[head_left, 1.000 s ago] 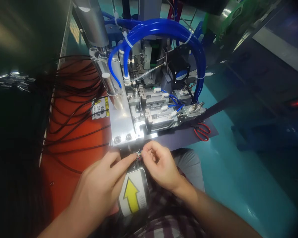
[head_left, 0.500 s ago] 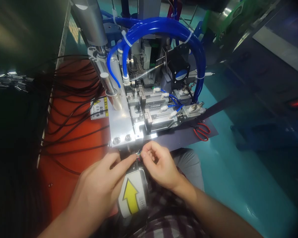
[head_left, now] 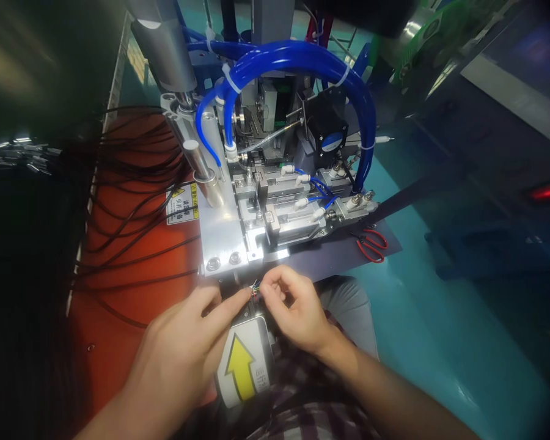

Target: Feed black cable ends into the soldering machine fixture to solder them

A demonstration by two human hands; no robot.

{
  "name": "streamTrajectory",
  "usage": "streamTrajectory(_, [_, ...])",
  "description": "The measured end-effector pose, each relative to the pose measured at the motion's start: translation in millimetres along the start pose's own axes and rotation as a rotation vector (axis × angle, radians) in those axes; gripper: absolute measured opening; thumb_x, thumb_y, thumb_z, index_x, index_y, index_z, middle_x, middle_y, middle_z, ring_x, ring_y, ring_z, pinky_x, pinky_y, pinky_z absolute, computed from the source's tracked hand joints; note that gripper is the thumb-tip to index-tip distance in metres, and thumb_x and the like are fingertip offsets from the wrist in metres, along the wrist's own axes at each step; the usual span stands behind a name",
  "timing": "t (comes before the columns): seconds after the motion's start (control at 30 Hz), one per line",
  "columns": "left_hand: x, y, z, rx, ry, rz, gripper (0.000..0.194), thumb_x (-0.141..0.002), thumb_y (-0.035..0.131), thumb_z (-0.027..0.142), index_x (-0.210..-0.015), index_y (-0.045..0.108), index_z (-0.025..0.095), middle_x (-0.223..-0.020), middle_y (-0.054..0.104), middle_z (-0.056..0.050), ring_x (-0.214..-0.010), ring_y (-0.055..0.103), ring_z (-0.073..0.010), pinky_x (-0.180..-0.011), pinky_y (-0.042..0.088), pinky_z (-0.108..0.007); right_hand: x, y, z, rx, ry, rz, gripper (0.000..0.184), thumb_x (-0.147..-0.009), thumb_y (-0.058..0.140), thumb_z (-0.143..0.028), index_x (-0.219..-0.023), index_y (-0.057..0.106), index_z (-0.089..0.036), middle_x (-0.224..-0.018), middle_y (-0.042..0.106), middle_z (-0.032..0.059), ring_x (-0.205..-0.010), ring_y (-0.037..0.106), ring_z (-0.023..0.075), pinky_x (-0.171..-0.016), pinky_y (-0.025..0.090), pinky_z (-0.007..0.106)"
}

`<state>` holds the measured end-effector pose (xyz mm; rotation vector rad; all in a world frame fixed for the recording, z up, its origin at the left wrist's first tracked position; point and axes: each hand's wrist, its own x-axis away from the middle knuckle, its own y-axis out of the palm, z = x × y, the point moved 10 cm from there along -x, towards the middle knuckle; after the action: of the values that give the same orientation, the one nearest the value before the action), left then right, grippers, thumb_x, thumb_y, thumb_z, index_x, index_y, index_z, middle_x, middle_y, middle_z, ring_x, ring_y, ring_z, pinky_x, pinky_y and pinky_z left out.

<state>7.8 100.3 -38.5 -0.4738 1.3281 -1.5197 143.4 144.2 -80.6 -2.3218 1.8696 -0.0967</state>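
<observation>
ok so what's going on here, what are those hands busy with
A person is working on a small bunch of thin coloured wires, right in front of a metal machine. The left hand has its fingers at one side of the wires and the right hand pinches at the other; exactly which strands each holds is too small to tell. Red-handled pliers lie off to the right, untouched.

Right of the red-handled tool (head_left: 371, 246) lies open floor (head_left: 421, 305); the metal machine (head_left: 275, 208) blocks passage ahead
</observation>
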Motion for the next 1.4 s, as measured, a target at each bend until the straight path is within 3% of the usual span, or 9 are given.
streamTrajectory(0.27, [-4, -3.6, 2, 0.007, -0.007, 0.018, 0.031, -0.099, 0.042, 0.022, -0.121, 0.064, 0.025, -0.082, 0.050, 0.002, -0.061, 0.054, -0.0106, -0.053, 0.041, -0.021, 0, 0, 10, -0.081, 0.181, 0.010, 0.009, -0.085, 0.058, -0.023, -0.078, 0.057, -0.018, -0.061, 0.049, -0.0046, -0.053, 0.044, 0.0101, -0.050, 0.036, 0.023])
streamTrajectory(0.53, [-12, -11.8, 9, -0.030, 0.037, 0.010, 0.034, -0.098, 0.040, 0.019, -0.113, 0.071, 0.019, -0.075, 0.052, 0.001, -0.054, 0.057, -0.0108, -0.047, 0.044, -0.021, -1, -2, 0, 0.021, 0.111, 0.042, 0.011, -0.083, 0.060, -0.022, -0.073, 0.055, -0.019, -0.057, 0.042, -0.0072, -0.048, 0.038, 0.0082, -0.046, 0.031, 0.023])
streamTrajectory(1.0, [-5, -5.3, 4, 0.024, 0.007, 0.025, 0.030, -0.101, 0.042, 0.025, -0.121, 0.064, 0.023, -0.082, 0.050, 0.001, -0.061, 0.055, -0.0102, -0.053, 0.043, -0.021, 2, 4, 17, -0.206, 0.429, 0.025, 0.019, -0.079, 0.063, -0.030, -0.068, 0.053, -0.018, -0.055, 0.044, -0.0079, -0.049, 0.038, 0.0072, -0.047, 0.031, 0.021])
streamTrajectory(1.4, [-6, -5.6, 5, 0.021, 0.011, 0.006, 0.030, -0.101, 0.042, 0.025, -0.122, 0.063, 0.023, -0.082, 0.051, 0.001, -0.062, 0.056, -0.0104, -0.054, 0.043, -0.021, 2, 5, 19, -0.235, 0.460, 0.030, 0.018, -0.077, 0.065, -0.029, -0.068, 0.053, -0.018, -0.055, 0.045, -0.0081, -0.050, 0.038, 0.0076, -0.048, 0.032, 0.021])
